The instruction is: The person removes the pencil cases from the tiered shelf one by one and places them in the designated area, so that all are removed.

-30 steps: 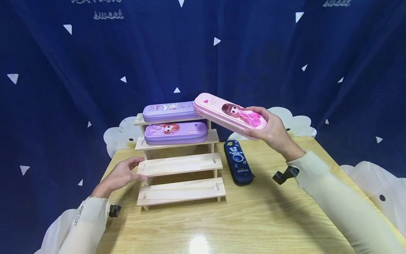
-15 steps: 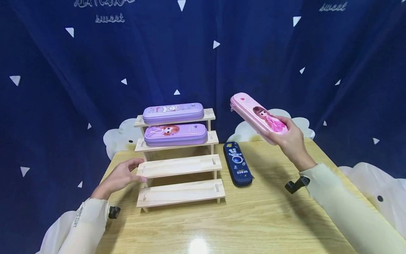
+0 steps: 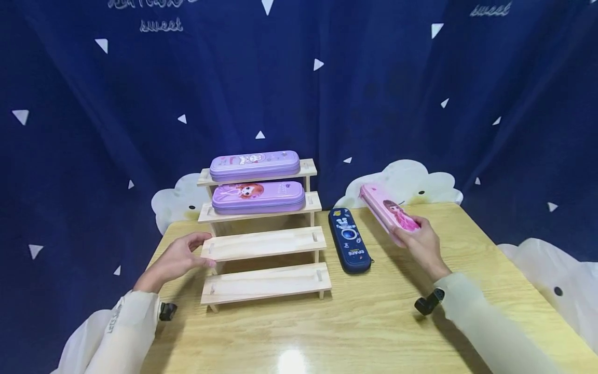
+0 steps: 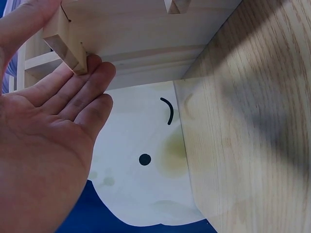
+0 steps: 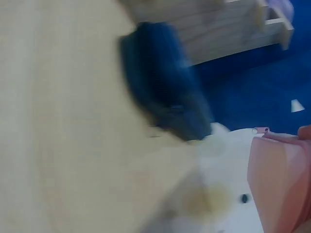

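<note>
At the right of the head view, my right hand (image 3: 422,252) grips the near end of a pink pencil case (image 3: 380,206) printed with a doll-like girl. The case slants, low over the table's back right; its zip pull shows in the right wrist view. My left hand (image 3: 179,257) holds the left end of a four-step wooden rack (image 3: 263,244), thumb and fingers on either side of a leg (image 4: 65,46). A lilac pencil case (image 3: 254,165) lies on the top step and a purple girl-print pencil case (image 3: 259,197) on the second.
A dark blue space-print pencil case (image 3: 349,241) lies on the wooden table (image 3: 374,322), between the rack and the pink one. Behind the table hangs a navy curtain (image 3: 397,93) with white triangles. White cloud shapes (image 3: 397,176) line the table's back edge.
My right hand has carried the pink pencil case from beside the rack's top step to the right, then down close over the table. The left hand stays at the rack.
</note>
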### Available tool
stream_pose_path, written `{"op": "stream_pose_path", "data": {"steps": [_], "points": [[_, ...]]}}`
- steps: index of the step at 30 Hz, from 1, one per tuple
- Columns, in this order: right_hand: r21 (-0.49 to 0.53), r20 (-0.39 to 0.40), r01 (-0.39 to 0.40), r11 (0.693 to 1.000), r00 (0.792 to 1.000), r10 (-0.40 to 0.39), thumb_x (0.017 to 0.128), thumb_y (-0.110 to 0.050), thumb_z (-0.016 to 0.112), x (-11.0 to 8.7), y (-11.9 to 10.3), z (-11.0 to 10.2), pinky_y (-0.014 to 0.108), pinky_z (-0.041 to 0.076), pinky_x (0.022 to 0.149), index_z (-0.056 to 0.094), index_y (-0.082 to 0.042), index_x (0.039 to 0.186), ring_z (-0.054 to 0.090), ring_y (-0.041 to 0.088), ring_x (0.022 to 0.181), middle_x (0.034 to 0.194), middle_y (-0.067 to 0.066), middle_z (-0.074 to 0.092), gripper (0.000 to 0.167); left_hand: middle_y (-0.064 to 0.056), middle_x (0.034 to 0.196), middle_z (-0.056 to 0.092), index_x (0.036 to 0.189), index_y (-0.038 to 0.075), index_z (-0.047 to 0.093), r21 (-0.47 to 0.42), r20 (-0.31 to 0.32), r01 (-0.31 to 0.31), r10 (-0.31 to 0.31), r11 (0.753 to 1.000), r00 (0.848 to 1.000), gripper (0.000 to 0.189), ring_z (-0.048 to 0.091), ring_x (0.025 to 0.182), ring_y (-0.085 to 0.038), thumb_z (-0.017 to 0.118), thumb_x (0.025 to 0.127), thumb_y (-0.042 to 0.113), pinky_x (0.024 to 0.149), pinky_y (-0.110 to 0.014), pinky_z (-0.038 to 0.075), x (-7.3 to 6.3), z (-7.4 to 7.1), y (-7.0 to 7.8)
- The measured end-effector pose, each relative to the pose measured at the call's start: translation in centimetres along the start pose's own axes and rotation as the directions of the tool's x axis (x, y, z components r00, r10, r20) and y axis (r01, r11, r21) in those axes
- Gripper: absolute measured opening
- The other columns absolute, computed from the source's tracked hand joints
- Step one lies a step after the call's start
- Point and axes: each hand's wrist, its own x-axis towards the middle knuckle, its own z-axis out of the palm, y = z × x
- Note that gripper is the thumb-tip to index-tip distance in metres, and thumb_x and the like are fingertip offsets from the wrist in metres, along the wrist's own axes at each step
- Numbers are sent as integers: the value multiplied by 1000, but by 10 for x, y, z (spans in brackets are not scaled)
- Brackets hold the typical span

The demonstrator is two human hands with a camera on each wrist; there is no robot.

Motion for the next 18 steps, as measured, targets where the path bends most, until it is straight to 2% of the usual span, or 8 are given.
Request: {"op": "stream_pose_path", "data": {"steps": [3,6,12,18], "points": [[-25,29,-67,997,997,68,89,-49,72,-4,14,14,52,40,111,34,2,152,50,40,130,145,28,50,89,-28,139,59,137,-9,52,8,1,-1,1,1000,1000,73,50,138,-47,87,78,17,115,-56,37,0,-1,-1],[-30,23,-110,994,994,110,88,-46,74,-5,21,27,51,41,111,34,3,151,51,39,128,143,28,50,89,-27,138,60,136,-8,53,10,-4,1,-1,1000,1000,72,50,138,-46,88,78,17,115,-55,37,0,-1,-2],[-62,37,-76,995,996,79,85,-36,76,-5,25,45,54,44,108,35,9,147,54,40,120,136,30,52,87,-30,139,58,136,-11,52,19,-8,-6,6,1000,1000,74,49,137,-49,88,78,17,114,-56,39,-3,1,-3],[-56,-16,-35,998,999,34,82,-32,80,-8,25,60,51,49,103,41,12,142,57,39,113,129,29,56,83,-30,140,57,137,-10,52,4,-1,-10,10,1000,1000,74,47,139,-49,88,78,17,115,-56,37,-2,0,-1]]}}
